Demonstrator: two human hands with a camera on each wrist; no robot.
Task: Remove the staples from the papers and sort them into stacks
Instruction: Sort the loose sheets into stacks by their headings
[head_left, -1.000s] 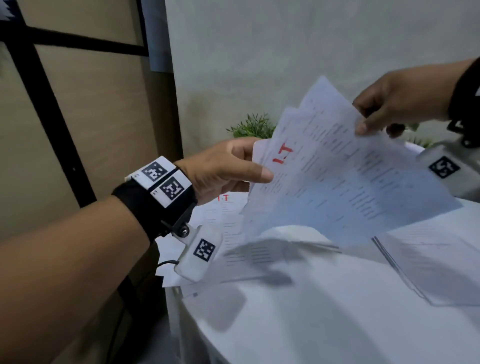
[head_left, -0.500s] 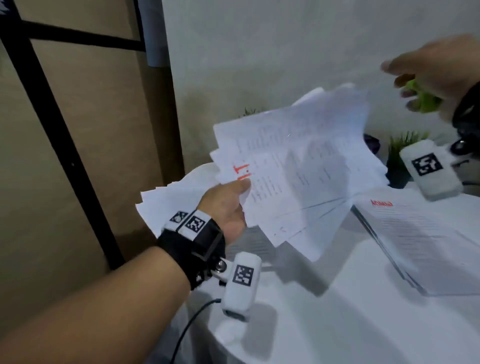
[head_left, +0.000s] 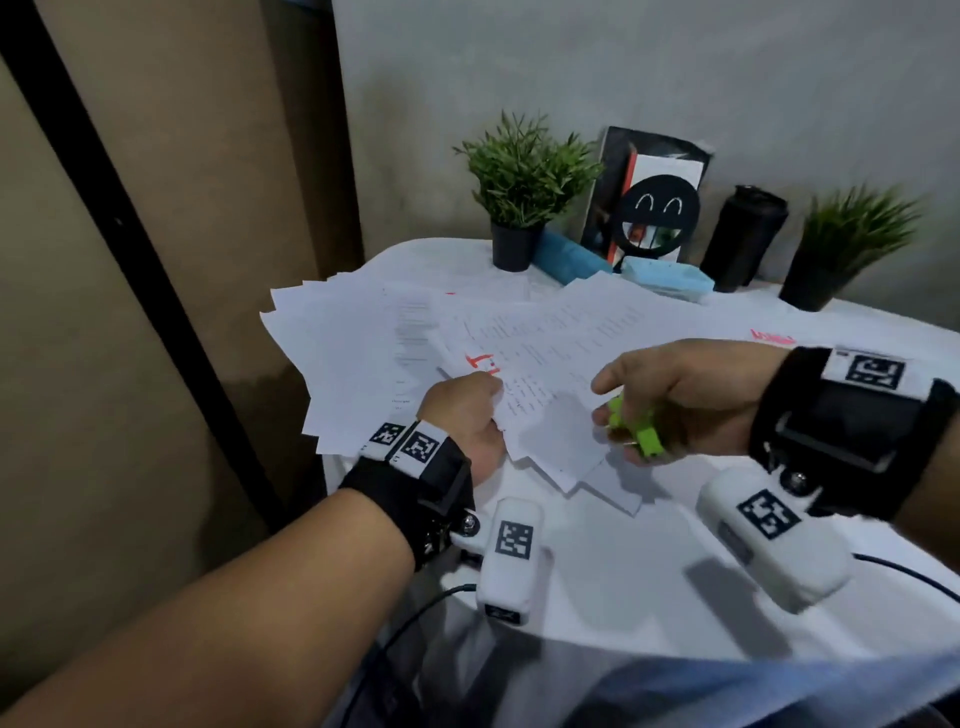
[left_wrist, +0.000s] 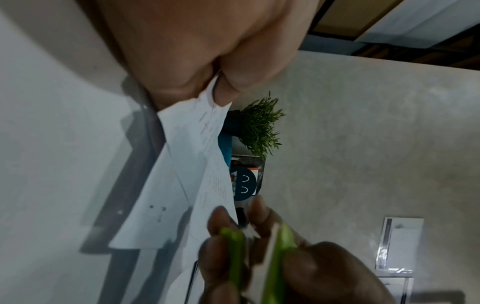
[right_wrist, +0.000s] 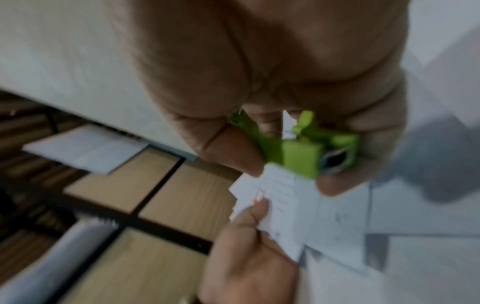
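A bundle of printed white papers (head_left: 545, 353) with a red "I.T" mark lies fanned low over the table. My left hand (head_left: 470, 410) pinches its near left edge, thumb on top; in the left wrist view the left hand (left_wrist: 207, 61) holds the sheets (left_wrist: 197, 164) the same way. My right hand (head_left: 654, 395) grips a green staple remover (head_left: 641, 434) at the bundle's near right corner. In the right wrist view the staple remover (right_wrist: 301, 156) touches the top edge of the papers (right_wrist: 285, 205), with its jaws blurred.
The white table (head_left: 649, 571) carries a loose spread of sheets (head_left: 337, 353) on the left and another stack with a red heading (head_left: 769, 338) on the right. At the back stand two potted plants (head_left: 524, 176) (head_left: 852, 234), a framed picture (head_left: 654, 208) and a black bottle (head_left: 743, 239).
The bundle came down from in front of the wall to just over the table. My right hand let go of its top edge and dropped to its near corner with the green remover.
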